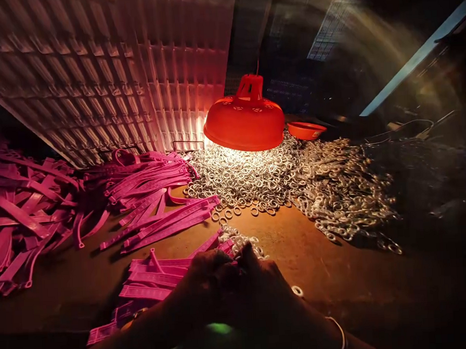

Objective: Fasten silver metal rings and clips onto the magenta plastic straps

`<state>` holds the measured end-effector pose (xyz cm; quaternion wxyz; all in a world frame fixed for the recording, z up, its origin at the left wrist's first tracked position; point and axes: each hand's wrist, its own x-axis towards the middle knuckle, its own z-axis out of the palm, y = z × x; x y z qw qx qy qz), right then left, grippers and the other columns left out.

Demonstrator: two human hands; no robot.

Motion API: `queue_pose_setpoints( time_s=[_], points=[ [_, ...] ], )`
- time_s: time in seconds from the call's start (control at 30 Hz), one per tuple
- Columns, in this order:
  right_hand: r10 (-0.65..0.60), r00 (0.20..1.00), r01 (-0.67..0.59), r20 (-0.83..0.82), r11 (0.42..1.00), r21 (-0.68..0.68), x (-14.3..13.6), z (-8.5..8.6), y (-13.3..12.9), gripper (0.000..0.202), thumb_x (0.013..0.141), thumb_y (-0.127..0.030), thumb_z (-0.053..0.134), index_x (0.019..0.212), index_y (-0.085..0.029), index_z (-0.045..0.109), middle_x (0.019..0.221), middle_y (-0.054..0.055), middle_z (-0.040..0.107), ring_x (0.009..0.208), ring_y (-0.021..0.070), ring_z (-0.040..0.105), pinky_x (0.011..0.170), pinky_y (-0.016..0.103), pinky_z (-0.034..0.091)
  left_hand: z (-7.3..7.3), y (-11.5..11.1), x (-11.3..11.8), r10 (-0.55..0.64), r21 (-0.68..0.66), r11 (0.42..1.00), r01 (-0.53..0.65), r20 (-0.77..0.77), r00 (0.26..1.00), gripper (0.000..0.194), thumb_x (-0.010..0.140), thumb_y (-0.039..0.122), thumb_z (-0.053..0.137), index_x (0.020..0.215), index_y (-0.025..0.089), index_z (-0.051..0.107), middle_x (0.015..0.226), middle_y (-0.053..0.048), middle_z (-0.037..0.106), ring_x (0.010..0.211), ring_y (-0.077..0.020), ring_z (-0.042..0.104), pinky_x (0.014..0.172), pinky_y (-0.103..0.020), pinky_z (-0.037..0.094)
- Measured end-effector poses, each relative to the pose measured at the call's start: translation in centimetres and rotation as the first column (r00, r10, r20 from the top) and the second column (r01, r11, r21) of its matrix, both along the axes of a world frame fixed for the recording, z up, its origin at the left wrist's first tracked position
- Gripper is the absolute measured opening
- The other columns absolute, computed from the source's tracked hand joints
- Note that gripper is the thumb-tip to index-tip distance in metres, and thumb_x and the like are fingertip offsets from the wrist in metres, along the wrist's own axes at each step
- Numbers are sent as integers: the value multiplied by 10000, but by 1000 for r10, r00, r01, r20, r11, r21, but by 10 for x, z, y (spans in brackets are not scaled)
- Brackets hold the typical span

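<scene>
My left hand (210, 273) and my right hand (257, 275) meet low in the middle of the head view, fingers closed and pressed together. Both are dark against the lamp light. A pink strap (226, 246) shows at the left fingertips; anything the right fingers pinch is hidden. Just beyond the fingers lies a small cluster of pale metal rings (238, 236). Under and beside my left forearm is a bundle of pink straps (156, 277). One loose ring (297, 291) rests to the right of my right hand.
A red lamp (243, 119) hangs over a large heap of rings (248, 176). Strung or linked ring pieces (343, 189) pile up at right, with a red bowl (307, 130) behind. More pink straps (151, 184) lie left on the brown table (283, 234). A ribbed panel (114, 71) stands behind.
</scene>
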<state>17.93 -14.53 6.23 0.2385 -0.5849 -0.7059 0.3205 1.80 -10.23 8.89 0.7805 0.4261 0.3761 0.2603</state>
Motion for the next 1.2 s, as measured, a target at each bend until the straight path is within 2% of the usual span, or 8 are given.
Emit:
queue_pose_setpoints(
  time_s=[0.2,0.33,0.5,0.67,0.87,1.03,1.1,1.2],
  points=[
    [147,988,-148,-55,989,-25,1,10,0,514,817,-396,619,1194,-132,389,791,66,685,610,170,589,490,234,327,-6,-1,-3,-56,127,989,72,-129,990,231,761,328,627,697,112,577,643,-27,572,612,-119,516,548,-223,383],
    [221,972,-226,-74,971,-71,0,23,5,340,823,-301,591,1067,-142,414,811,64,688,623,160,596,488,230,282,-10,1,-3,-93,187,976,111,-104,990,234,756,317,631,676,112,552,618,-15,526,581,-103,471,518,-216,342],
    [259,964,-254,59,964,-82,-2,28,9,265,817,-255,571,1010,-133,437,719,49,654,528,130,519,481,247,199,-3,2,-3,-105,49,993,106,-16,994,249,775,323,613,648,119,546,585,5,470,540,-88,427,486,-209,315],
    [214,967,-212,139,977,-31,-4,37,12,250,857,-309,570,1020,-138,490,669,24,641,504,123,499,497,264,160,2,4,-6,-92,-89,991,97,64,994,228,774,334,632,700,124,585,640,-19,538,593,-118,500,529,-226,376],
    [217,969,-223,116,974,37,-4,47,13,179,857,-291,597,978,-167,552,713,7,650,551,117,548,510,249,183,-3,5,-9,-9,150,988,16,-48,999,351,825,429,569,633,135,556,624,-14,528,593,-112,483,576,-240,394],
    [187,973,-194,135,980,38,-3,40,6,211,810,-262,622,981,-159,553,670,-2,646,536,132,578,484,234,168,-15,-3,-15,193,439,895,-84,-210,959,261,730,417,688,721,160,645,727,-45,618,696,-160,551,668,-267,464],
    [170,972,-184,163,980,75,-1,34,3,192,801,-259,626,943,-158,545,641,-5,632,513,130,560,480,231,176,-19,-8,-17,270,460,881,-108,-302,914,226,721,402,690,707,179,661,742,-51,630,723,-178,571,687,-284,482],
    [169,970,-199,175,965,171,8,28,-2,189,800,-299,641,917,-179,553,689,3,642,570,144,570,509,230,247,-24,-15,-20,288,394,909,-133,-366,885,252,727,415,662,591,207,625,657,-48,609,653,-186,567,604,-295,490]
  ],
)
